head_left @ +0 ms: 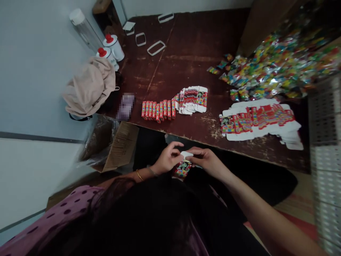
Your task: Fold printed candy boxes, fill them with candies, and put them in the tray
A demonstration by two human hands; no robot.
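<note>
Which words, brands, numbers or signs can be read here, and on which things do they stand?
No text is readable.
Carton at the right hand: print too small.
Row of red boxes: print too small.
Middle carton stack: print too small.
Flat cartons, right side: print blurred.
Colourful packets: any print blurred.
Beige bag: dark marks, unclear.

Lt running dim, cool | shadow pooling under tbl (pixel 186 67) | candy pkts (pixel 274 82) glinting | held carton (pixel 183 168) looking soft | R-edge perf. crate (pixel 327 170) blurring, stretching
</note>
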